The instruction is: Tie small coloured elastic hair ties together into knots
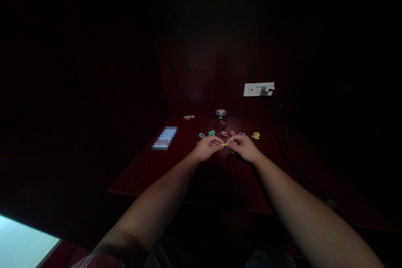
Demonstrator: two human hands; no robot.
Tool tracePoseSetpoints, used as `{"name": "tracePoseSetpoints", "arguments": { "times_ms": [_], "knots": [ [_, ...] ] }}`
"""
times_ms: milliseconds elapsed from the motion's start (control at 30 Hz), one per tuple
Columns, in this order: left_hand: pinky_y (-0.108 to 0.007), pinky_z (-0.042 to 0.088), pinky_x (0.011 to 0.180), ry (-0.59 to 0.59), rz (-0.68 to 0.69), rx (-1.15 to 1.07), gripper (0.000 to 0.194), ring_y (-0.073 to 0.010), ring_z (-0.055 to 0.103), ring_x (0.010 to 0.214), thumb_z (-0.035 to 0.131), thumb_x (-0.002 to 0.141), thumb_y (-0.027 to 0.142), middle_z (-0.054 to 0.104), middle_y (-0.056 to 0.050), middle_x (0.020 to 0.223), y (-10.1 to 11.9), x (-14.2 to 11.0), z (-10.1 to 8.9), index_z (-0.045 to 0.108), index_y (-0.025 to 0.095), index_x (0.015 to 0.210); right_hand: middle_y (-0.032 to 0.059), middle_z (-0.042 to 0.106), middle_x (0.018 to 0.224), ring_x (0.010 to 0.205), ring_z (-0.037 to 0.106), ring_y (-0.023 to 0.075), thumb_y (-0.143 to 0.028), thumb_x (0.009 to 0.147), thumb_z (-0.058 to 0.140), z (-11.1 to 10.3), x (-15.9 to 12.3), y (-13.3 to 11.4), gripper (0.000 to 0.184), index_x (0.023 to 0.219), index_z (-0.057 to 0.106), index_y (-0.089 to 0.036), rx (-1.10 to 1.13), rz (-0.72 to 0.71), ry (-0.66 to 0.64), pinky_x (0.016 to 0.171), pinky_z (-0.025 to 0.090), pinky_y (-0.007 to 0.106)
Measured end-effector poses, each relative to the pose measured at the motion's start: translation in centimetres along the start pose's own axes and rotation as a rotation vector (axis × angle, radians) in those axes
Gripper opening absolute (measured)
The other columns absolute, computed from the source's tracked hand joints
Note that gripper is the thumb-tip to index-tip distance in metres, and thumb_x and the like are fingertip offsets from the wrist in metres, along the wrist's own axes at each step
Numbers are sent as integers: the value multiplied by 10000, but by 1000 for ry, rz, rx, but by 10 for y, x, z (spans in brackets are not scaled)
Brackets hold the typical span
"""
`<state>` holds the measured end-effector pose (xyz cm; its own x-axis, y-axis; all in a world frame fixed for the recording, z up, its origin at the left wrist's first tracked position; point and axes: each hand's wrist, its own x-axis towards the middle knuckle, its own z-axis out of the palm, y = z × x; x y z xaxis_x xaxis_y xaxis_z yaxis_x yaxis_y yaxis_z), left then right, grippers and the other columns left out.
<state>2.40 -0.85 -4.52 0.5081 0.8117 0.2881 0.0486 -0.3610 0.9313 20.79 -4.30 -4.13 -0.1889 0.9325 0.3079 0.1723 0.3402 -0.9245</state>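
Between the fingertips of my left hand [208, 148] and my right hand [244, 147] is a small yellow hair tie [224, 144]. Both hands pinch it from opposite sides, low over the dark red table. Just beyond them, small hair ties lie sorted by colour in a row: blue [201, 135], green [212, 133], pink [223, 134], orange [232, 133] and purple [241, 134]. To the right of my right hand sits a yellow group [256, 135]. Something small and reddish below my fingers is mostly hidden.
A clear lidded jar [221, 116] stands behind the row. Several mixed-colour ties [189, 117] lie at the back left. A pixelated, phone-shaped bright object [165, 138] rests on the left. A wall socket [259, 89] holds a plug; a dark cable [288, 150] runs down the right side.
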Motion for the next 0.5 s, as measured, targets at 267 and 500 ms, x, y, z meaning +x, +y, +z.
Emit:
{"name": "tracePoseSetpoints", "arguments": {
  "times_ms": [267,500],
  "knots": [
    [-194,349,553,1,33,56,252,-66,461,566,723,695,308,560,16,641,-2,1,1,629,104,806,-44,531,459,411,467,78,-444,629,745,0,0,0,331,690,604,-150,-1,5,-8,415,360,203],
    [-185,364,556,2,18,39,237,-60,479,573,723,695,274,564,15,656,-1,0,2,610,102,812,-43,543,478,412,477,86,-432,609,758,0,1,3,336,725,609,-154,10,23,-23,421,375,211]
  ]
}}
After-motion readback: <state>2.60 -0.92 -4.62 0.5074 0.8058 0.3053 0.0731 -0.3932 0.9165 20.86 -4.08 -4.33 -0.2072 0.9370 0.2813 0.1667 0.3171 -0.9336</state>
